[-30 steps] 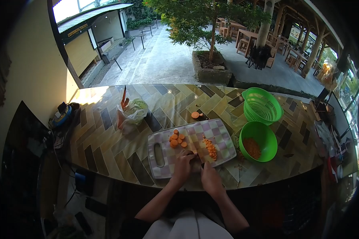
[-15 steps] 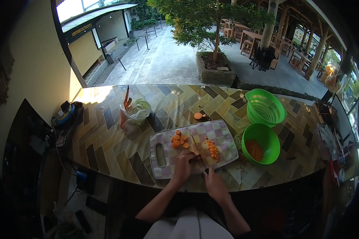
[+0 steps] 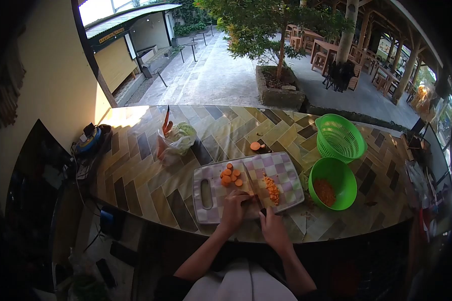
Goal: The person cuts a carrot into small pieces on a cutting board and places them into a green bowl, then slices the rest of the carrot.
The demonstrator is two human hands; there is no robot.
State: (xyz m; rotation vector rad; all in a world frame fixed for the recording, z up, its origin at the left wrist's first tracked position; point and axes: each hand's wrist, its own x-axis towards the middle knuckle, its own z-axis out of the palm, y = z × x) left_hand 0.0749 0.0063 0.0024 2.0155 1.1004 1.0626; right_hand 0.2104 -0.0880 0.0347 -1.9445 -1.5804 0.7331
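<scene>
A checkered cutting board [image 3: 285,168] lies on the table in front of me. My right hand [image 3: 274,230] is closed round the handle of a knife [image 3: 252,184], whose blade points away from me across the board. Just left of the blade, my left hand [image 3: 232,209] is closed with its fingertips bent down on a piece of carrot, mostly hidden by the fingers. Thick carrot slices [image 3: 230,175] lie in a group on the left half of the board. Finely diced carrot [image 3: 271,189] forms a strip to the right of the blade.
On the right stand a green bowl [image 3: 346,194] holding chopped carrot and a green colander [image 3: 334,131] behind it. A plastic bag of vegetables [image 3: 178,143] sits at the back left. A carrot piece [image 3: 255,146] lies beyond the board. Cables and a blue roll [image 3: 88,139] sit at the left edge.
The whole view has shifted slightly, so the scene sits a little further right. Both hands stay at the board, with the knife nearly in the same place.
</scene>
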